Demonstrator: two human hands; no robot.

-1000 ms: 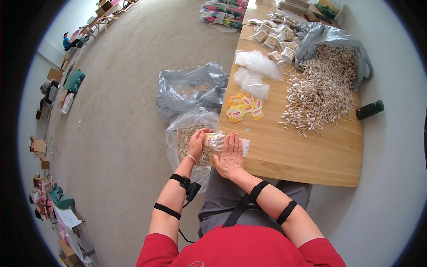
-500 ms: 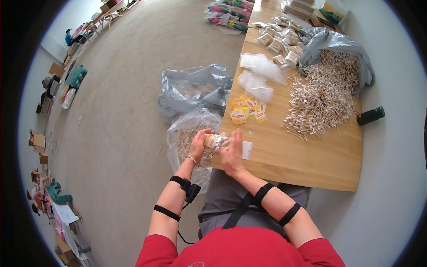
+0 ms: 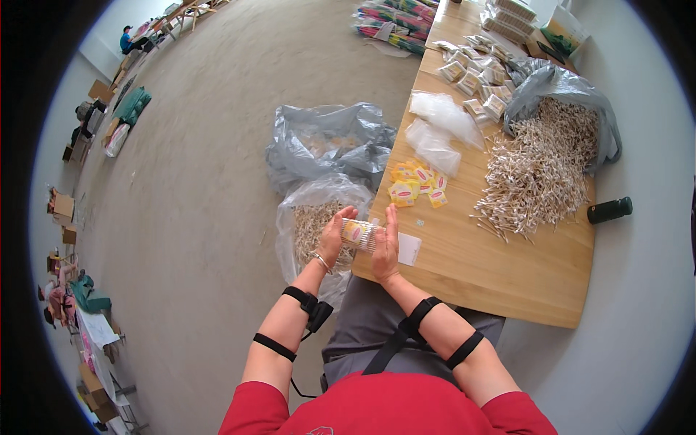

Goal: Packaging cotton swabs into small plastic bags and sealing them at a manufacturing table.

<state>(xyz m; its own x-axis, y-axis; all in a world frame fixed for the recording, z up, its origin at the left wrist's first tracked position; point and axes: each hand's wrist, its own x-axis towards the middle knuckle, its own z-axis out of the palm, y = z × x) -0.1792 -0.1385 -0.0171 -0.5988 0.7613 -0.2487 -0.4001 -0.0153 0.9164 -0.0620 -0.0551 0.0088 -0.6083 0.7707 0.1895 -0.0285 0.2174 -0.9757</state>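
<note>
A: From the left edge of the frame, what do we meet first?

B: We see cardboard boxes (image 3: 64, 206), and in the upper left a person (image 3: 129, 41) in a blue top. Toward the centre, a grey plastic bag (image 3: 290, 156) lies on the floor, and below it in the frame we find a clear bag (image 3: 285, 235) with many loose cotton swabs inside.

A: And the hands, how are they?

B: The left hand (image 3: 332, 239), near the centre of the frame, is curved around the left end of a swab pack (image 3: 356, 232) and grips it. This pack lies level between the two hands, at the table's near left corner; whether it touches the wood, we cannot tell. The right hand (image 3: 386, 250) is open, its fingers straight, laid flat against the pack's right end.

A: What do we have further to the right?

B: Just beside the right hand is a white card (image 3: 409, 249) on the table (image 3: 515, 283). Above it we see yellow cards (image 3: 404, 190), then flat transparent bags (image 3: 442, 116) and filled packets (image 3: 471, 83). In the upper right, a large heap of swabs (image 3: 533, 174) spills from a grey sack (image 3: 611, 130). Rightmost, a dark green cylinder (image 3: 610, 210) lies at the table's edge.
</note>
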